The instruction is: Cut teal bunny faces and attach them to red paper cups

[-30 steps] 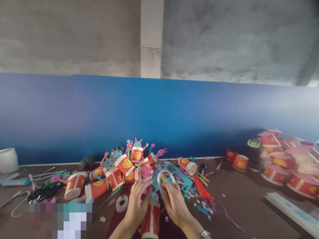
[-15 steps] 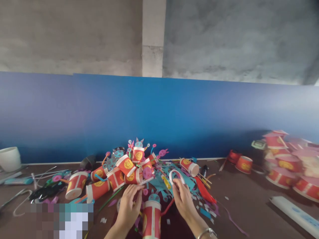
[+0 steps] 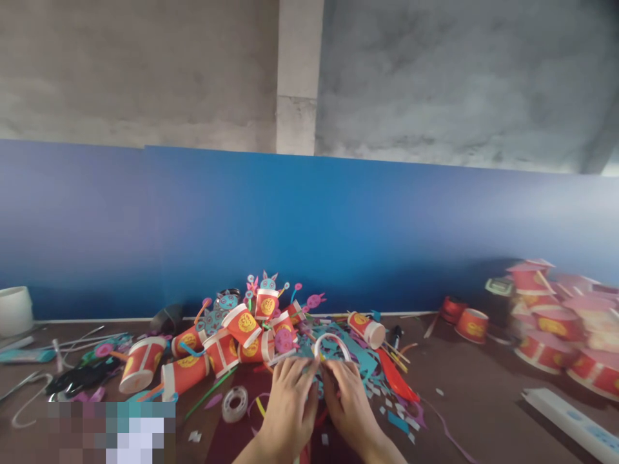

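Note:
My left hand [image 3: 289, 403] and my right hand [image 3: 347, 403] meet at the bottom middle of the table, fingers curled around a white arched strip [image 3: 331, 342] that rises between them. Both hands pinch its ends. The red paper cup seen a moment ago is hidden beneath my hands. Just beyond my fingers lies a heap of red paper cups [image 3: 242, 325] with yellow emblems, blue and pink cut-out figures [image 3: 267, 281] and teal paper scraps [image 3: 360, 361].
A clear tape roll [image 3: 235, 404] lies left of my left hand. Red bowls with pink lids [image 3: 551, 316] are stacked at the right. A white strip box [image 3: 570, 422] lies bottom right, a white cup [image 3: 14, 310] far left, wires and tools [image 3: 72, 377] at left. A blue wall panel [image 3: 309, 225] backs the table.
My left hand has come back to the right hand and both now close on the white arch. The upright red cup between them has dropped out of sight under my hands.

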`<state>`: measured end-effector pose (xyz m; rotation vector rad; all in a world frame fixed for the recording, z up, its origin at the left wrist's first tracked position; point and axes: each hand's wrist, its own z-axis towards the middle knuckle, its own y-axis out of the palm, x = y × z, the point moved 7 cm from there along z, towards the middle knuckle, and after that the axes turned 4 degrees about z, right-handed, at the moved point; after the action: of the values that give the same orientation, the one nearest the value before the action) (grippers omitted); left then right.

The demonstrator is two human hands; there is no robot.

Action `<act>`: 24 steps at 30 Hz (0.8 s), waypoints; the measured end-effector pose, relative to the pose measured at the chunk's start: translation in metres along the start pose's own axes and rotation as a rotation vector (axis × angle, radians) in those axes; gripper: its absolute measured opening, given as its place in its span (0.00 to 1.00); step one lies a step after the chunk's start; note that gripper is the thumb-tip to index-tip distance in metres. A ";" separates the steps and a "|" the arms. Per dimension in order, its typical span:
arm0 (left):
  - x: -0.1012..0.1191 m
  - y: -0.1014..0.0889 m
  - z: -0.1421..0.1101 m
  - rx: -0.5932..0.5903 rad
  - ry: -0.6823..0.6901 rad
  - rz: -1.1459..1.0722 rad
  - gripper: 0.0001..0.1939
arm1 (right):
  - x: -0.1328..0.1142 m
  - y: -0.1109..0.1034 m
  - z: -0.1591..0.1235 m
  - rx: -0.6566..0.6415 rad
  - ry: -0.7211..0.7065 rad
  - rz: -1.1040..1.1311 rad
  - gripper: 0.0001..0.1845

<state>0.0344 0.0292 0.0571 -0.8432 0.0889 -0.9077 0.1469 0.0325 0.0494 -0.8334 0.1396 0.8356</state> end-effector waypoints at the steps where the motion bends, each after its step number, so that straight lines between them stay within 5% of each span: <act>1: 0.000 0.000 0.000 0.013 0.001 -0.004 0.18 | 0.001 0.001 0.000 -0.006 -0.003 0.000 0.08; 10: -0.005 -0.010 0.003 0.054 -0.065 0.033 0.06 | -0.003 0.007 -0.001 -0.082 -0.041 0.022 0.08; 24: 0.005 -0.029 0.005 0.218 0.061 0.056 0.09 | -0.012 -0.004 0.004 -0.049 -0.056 0.062 0.06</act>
<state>0.0203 0.0193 0.0814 -0.6082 0.0646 -0.8734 0.1408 0.0267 0.0590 -0.8541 0.0967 0.9226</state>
